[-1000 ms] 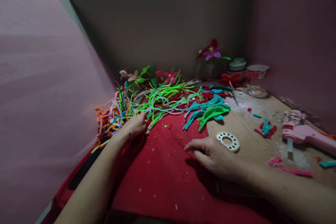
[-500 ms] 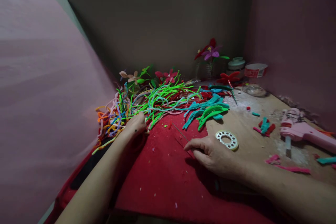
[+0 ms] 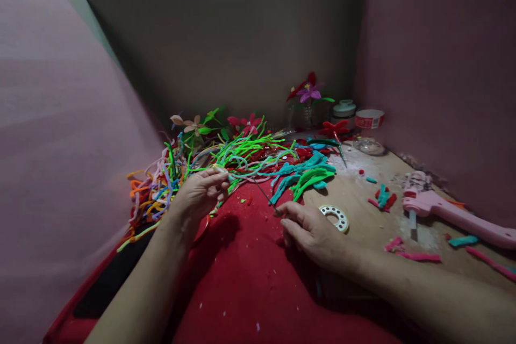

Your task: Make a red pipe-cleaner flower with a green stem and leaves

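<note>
My right hand (image 3: 312,234) pinches a thin dark wire stem (image 3: 264,192) that slants up and left over the red cloth (image 3: 242,274). My left hand (image 3: 201,192) is raised beside the heap of pipe cleaners (image 3: 258,148), its fingers pinched together. A small yellowish piece (image 3: 216,168) shows at those fingertips, too small to make out fully. The wire's far end is a short way right of my left fingers, apart from them. Teal and green fuzzy leaf shapes (image 3: 314,180) lie just beyond my right hand.
A white ring with holes (image 3: 342,219) lies by my right wrist. Further right are a pink glue gun (image 3: 427,201) and pink pipe-cleaner scraps (image 3: 419,257). Finished flowers (image 3: 309,91), a lidded jar (image 3: 344,110) and a red-labelled clear tub (image 3: 370,119) stand at the back.
My left hand has lifted from the pipe-cleaner heap and now shows a small yellowish piece at its fingertips. My right hand still holds the wire stem. The whole view has shifted slightly.
</note>
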`<action>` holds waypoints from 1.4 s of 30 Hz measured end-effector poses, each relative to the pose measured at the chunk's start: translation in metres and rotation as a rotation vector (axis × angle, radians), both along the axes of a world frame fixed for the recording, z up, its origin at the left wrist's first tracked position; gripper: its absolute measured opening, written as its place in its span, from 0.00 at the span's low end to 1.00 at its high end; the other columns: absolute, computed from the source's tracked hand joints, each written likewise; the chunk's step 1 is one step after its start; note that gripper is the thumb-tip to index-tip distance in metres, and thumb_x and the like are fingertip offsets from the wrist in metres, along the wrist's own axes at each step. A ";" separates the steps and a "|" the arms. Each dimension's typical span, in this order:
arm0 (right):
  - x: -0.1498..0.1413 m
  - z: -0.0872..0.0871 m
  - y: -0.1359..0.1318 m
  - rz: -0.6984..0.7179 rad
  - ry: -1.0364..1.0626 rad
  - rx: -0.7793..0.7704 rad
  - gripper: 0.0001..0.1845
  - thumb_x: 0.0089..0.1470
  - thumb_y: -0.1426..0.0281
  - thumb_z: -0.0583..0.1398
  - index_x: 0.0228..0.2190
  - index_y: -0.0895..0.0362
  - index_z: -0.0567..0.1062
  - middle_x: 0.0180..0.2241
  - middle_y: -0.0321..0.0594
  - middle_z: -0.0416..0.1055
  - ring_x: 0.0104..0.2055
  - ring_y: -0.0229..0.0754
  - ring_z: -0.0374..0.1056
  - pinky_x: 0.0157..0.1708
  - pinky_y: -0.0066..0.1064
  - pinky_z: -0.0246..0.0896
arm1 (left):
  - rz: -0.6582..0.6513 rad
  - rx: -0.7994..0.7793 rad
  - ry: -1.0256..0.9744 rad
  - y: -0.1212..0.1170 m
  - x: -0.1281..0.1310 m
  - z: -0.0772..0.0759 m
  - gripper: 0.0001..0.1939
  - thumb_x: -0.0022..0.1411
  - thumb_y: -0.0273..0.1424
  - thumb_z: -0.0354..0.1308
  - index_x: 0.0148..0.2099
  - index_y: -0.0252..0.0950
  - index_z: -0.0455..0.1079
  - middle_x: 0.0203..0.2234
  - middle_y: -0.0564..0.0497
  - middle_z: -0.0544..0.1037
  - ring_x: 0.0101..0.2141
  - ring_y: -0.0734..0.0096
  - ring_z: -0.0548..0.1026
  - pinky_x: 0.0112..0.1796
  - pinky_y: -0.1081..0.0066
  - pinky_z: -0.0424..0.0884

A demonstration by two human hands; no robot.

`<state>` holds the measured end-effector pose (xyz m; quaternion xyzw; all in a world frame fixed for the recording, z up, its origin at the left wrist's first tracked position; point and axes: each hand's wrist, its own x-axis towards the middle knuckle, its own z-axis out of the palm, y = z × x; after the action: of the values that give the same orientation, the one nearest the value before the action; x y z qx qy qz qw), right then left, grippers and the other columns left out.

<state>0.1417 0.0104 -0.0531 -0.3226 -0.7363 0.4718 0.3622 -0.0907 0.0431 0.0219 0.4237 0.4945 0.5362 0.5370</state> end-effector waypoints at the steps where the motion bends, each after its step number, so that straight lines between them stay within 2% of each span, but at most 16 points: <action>1: 0.000 0.001 0.000 0.008 0.028 -0.026 0.08 0.54 0.72 0.49 0.35 0.58 0.66 0.19 0.32 0.65 0.22 0.33 0.61 0.23 0.24 0.54 | 0.003 -0.011 -0.030 0.003 0.009 0.000 0.05 0.46 0.20 0.61 0.27 0.29 0.67 0.18 0.51 0.72 0.16 0.82 0.67 0.14 0.83 0.59; 3: 0.001 0.004 -0.001 0.016 0.069 -0.063 0.06 0.53 0.73 0.49 0.31 0.57 0.65 0.19 0.32 0.64 0.20 0.32 0.60 0.22 0.23 0.53 | 0.002 -0.039 -0.056 0.007 0.027 -0.001 0.03 0.49 0.19 0.57 0.28 0.29 0.67 0.24 0.45 0.76 0.18 0.80 0.69 0.15 0.82 0.62; 8: 0.002 0.007 -0.002 0.024 0.110 -0.091 0.06 0.52 0.74 0.49 0.30 0.57 0.65 0.18 0.31 0.63 0.19 0.31 0.58 0.21 0.23 0.52 | -0.038 -0.072 -0.150 0.006 0.055 -0.004 0.04 0.53 0.18 0.54 0.27 0.28 0.67 0.23 0.45 0.75 0.18 0.80 0.70 0.16 0.82 0.64; 17: 0.001 0.003 0.000 0.015 0.063 -0.113 0.06 0.53 0.74 0.48 0.31 0.57 0.64 0.17 0.30 0.64 0.19 0.31 0.59 0.20 0.22 0.52 | -0.086 -0.082 -0.246 -0.001 0.049 -0.014 0.03 0.54 0.21 0.55 0.32 0.26 0.69 0.21 0.49 0.71 0.18 0.81 0.68 0.15 0.83 0.62; 22: 0.002 0.003 -0.002 0.010 0.046 -0.109 0.06 0.53 0.74 0.48 0.32 0.57 0.65 0.17 0.30 0.63 0.20 0.31 0.60 0.19 0.21 0.52 | -0.019 -0.059 -0.270 -0.003 0.048 -0.015 0.02 0.54 0.22 0.55 0.30 0.28 0.68 0.20 0.50 0.72 0.16 0.82 0.67 0.14 0.84 0.60; 25: 0.002 0.003 -0.003 0.022 0.042 -0.118 0.07 0.54 0.73 0.48 0.32 0.57 0.65 0.17 0.30 0.63 0.19 0.31 0.59 0.19 0.21 0.52 | -0.039 -0.043 -0.261 -0.005 0.048 -0.015 0.03 0.55 0.24 0.55 0.29 0.28 0.67 0.22 0.48 0.74 0.16 0.83 0.67 0.15 0.84 0.62; 29: 0.001 0.001 -0.003 0.036 0.051 -0.184 0.07 0.54 0.72 0.48 0.33 0.56 0.65 0.18 0.30 0.64 0.18 0.31 0.58 0.17 0.21 0.50 | -0.130 -0.012 -0.227 -0.011 0.053 -0.014 0.05 0.55 0.26 0.56 0.28 0.29 0.66 0.23 0.46 0.76 0.16 0.83 0.66 0.14 0.83 0.62; 33: 0.000 0.001 -0.004 0.101 0.060 -0.263 0.05 0.54 0.72 0.49 0.33 0.56 0.64 0.19 0.30 0.64 0.17 0.30 0.58 0.16 0.20 0.51 | -0.212 0.027 -0.182 -0.017 0.062 -0.014 0.05 0.54 0.28 0.57 0.30 0.31 0.65 0.23 0.49 0.75 0.17 0.79 0.70 0.13 0.82 0.65; 36: -0.001 0.005 -0.005 0.180 0.075 -0.355 0.04 0.53 0.71 0.50 0.33 0.57 0.64 0.20 0.31 0.65 0.18 0.30 0.60 0.17 0.20 0.52 | -0.219 0.053 -0.139 -0.021 0.069 -0.014 0.07 0.53 0.29 0.59 0.31 0.31 0.65 0.22 0.52 0.74 0.16 0.80 0.70 0.12 0.82 0.65; 42: -0.001 0.010 -0.002 0.223 0.298 -0.457 0.13 0.51 0.61 0.56 0.33 0.58 0.65 0.22 0.33 0.66 0.18 0.29 0.60 0.16 0.19 0.53 | -0.228 0.155 -0.017 -0.029 0.081 -0.017 0.06 0.53 0.30 0.58 0.29 0.32 0.65 0.21 0.52 0.74 0.13 0.78 0.69 0.12 0.78 0.66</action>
<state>0.1406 0.0080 -0.0436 -0.2403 -0.5806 0.7043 0.3303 -0.0096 0.0140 0.0050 0.5128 0.3956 0.5119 0.5644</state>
